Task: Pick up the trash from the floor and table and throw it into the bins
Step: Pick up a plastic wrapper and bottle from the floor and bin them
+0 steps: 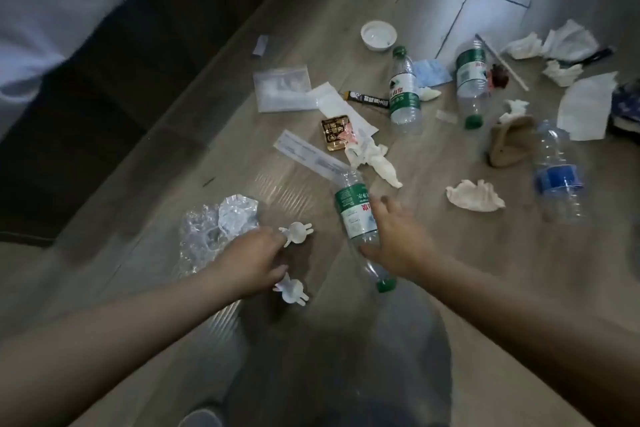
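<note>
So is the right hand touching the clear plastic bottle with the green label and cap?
Touching. Head view: fingers of the right hand overlap the label of the clear plastic bottle, thumb across its body.

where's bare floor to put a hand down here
Bare floor lies right of the right hand gripping a green-label bottle, below the crumpled tissue and blue-label bottle. Another strip runs between the clear plastic wrap and the dark furniture base. Crowded: around the gold packet and other green-label bottles.
</note>
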### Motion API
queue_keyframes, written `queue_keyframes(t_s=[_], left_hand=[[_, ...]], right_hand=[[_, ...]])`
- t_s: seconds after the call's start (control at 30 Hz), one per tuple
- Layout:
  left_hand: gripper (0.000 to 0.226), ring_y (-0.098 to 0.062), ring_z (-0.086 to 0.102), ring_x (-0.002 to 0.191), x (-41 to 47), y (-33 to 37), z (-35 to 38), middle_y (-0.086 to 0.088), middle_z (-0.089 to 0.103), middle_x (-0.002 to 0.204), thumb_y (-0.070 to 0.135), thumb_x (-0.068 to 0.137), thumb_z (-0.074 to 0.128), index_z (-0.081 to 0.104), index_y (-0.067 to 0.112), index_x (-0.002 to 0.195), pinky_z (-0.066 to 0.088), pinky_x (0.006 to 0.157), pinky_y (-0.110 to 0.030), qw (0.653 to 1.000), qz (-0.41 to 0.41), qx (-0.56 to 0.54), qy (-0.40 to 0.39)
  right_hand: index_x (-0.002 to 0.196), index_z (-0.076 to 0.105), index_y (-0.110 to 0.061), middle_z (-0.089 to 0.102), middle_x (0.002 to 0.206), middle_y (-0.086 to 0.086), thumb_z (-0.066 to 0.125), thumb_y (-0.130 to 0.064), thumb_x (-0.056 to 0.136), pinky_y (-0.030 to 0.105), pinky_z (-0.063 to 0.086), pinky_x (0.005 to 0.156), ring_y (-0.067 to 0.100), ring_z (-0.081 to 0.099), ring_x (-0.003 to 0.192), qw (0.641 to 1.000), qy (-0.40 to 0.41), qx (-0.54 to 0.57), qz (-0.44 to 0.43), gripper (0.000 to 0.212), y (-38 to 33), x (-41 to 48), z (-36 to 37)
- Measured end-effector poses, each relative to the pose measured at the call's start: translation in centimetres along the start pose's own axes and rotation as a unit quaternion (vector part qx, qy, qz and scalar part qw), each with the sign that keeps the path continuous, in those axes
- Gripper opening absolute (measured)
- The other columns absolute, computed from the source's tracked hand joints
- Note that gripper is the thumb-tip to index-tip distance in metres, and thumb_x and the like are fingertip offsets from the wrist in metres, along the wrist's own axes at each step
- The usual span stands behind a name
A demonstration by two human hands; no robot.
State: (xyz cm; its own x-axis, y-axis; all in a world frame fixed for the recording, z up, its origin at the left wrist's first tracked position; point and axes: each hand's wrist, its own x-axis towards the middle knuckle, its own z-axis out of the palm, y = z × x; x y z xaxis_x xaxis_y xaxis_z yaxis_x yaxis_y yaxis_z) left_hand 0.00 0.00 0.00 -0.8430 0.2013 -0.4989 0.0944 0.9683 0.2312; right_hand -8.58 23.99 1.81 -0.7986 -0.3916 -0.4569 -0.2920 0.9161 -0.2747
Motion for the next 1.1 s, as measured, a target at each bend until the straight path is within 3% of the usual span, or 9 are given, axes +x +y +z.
queue_keyframes(t_s=[0.13, 0.3, 0.43, 0.53, 0.6, 0.67, 0.77, 0.93, 1.1], left_hand=[[0.037, -0.026, 0.058, 0.100, 1.2, -0.7, 1.0, -0.007, 0.059, 0.108, 0.037, 0.082, 0.061, 0.058, 0.010, 0.107, 0.048, 0.080, -0.036, 0.998, 0.051, 0.019, 0.023], [0.046, -0.028, 0.054, 0.105, 1.4, 0.5, 0.5, -0.008, 0.057, 0.112, 0.043, 0.081, 0.064, 0.056, 0.010, 0.112, 0.045, 0.087, -0.038, 0.996, 0.054, 0.033, 0.065], [0.054, -0.025, 0.051, 0.101, 1.5, 1.3, 2.0, -0.007, 0.052, 0.109, 0.052, 0.075, 0.066, 0.054, 0.011, 0.109, 0.045, 0.083, -0.036, 0.995, 0.082, 0.054, 0.030], [0.059, -0.025, 0.052, 0.098, 1.0, 1.3, 3.4, -0.006, 0.053, 0.105, 0.061, 0.070, 0.049, 0.056, 0.011, 0.101, 0.046, 0.079, -0.036, 0.993, 0.103, 0.059, 0.011], [0.060, -0.024, 0.051, 0.103, 0.5, 1.3, 3.7, -0.004, 0.052, 0.110, 0.061, 0.071, 0.050, 0.055, 0.012, 0.106, 0.044, 0.080, -0.031, 0.993, 0.108, 0.056, -0.007], [0.058, -0.019, 0.048, 0.109, 0.1, 1.5, 4.2, 0.000, 0.048, 0.118, 0.056, 0.074, 0.064, 0.053, 0.015, 0.114, 0.039, 0.080, -0.027, 0.990, 0.111, 0.075, -0.032], [0.064, -0.019, 0.044, 0.111, -0.1, 1.6, 5.0, 0.000, 0.045, 0.121, 0.054, 0.070, 0.071, 0.049, 0.018, 0.118, 0.041, 0.087, -0.032, 0.984, 0.126, 0.117, -0.056], [0.051, -0.022, 0.047, 0.106, 1.1, 1.5, 5.6, -0.003, 0.045, 0.120, 0.048, 0.075, 0.066, 0.051, 0.020, 0.115, 0.046, 0.082, -0.035, 0.981, 0.135, 0.138, -0.019], [0.047, -0.023, 0.048, 0.109, 1.4, 1.8, 5.9, -0.005, 0.044, 0.121, 0.045, 0.081, 0.063, 0.051, 0.017, 0.117, 0.045, 0.082, -0.034, 0.987, 0.111, 0.110, -0.033]], right_hand=[[0.150, 0.018, -0.020, 0.040, 0.143, 0.011, 0.068, -0.047, 0.082, 0.040, 0.046, 0.097, 0.030, 0.051, 0.121, 0.999, 0.021, 0.014, 0.020, 0.089, 1.3, 2.2, -0.2], [0.141, 0.030, -0.014, 0.043, 0.138, 0.013, 0.069, -0.051, 0.079, 0.039, 0.046, 0.095, 0.031, 0.051, 0.119, 0.999, -0.006, 0.026, 0.035, 0.082, 1.8, 0.0, 1.5], [0.141, 0.031, -0.016, 0.045, 0.135, 0.011, 0.068, -0.054, 0.077, 0.038, 0.046, 0.095, 0.029, 0.051, 0.118, 0.998, -0.031, 0.035, 0.046, 0.083, 2.2, -0.8, 2.7], [0.138, 0.035, -0.017, 0.048, 0.132, 0.011, 0.070, -0.053, 0.075, 0.035, 0.046, 0.091, 0.027, 0.053, 0.115, 0.997, -0.037, 0.047, 0.049, 0.081, 2.4, -0.4, 2.8], [0.137, 0.036, -0.016, 0.049, 0.130, 0.011, 0.071, -0.052, 0.075, 0.034, 0.046, 0.090, 0.027, 0.054, 0.113, 0.997, -0.036, 0.045, 0.047, 0.080, 2.2, -0.3, 2.7], [0.139, 0.034, -0.017, 0.047, 0.131, 0.011, 0.070, -0.053, 0.075, 0.036, 0.047, 0.093, 0.028, 0.053, 0.115, 0.997, -0.033, 0.041, 0.051, 0.082, 2.0, -0.4, 2.8], [0.143, 0.029, -0.016, 0.045, 0.134, 0.011, 0.070, -0.053, 0.075, 0.039, 0.047, 0.096, 0.029, 0.051, 0.118, 0.998, -0.036, 0.028, 0.048, 0.088, 1.6, -0.2, 3.5], [0.150, 0.013, -0.015, 0.040, 0.140, 0.012, 0.070, -0.052, 0.077, 0.039, 0.046, 0.097, 0.030, 0.050, 0.122, 0.999, -0.029, 0.021, 0.037, 0.100, 1.2, 0.4, 3.7], [0.153, 0.000, -0.016, 0.034, 0.148, 0.012, 0.072, -0.049, 0.077, 0.040, 0.043, 0.101, 0.031, 0.045, 0.128, 0.998, -0.035, 0.029, 0.042, 0.109, 0.7, 0.5, 3.7]])
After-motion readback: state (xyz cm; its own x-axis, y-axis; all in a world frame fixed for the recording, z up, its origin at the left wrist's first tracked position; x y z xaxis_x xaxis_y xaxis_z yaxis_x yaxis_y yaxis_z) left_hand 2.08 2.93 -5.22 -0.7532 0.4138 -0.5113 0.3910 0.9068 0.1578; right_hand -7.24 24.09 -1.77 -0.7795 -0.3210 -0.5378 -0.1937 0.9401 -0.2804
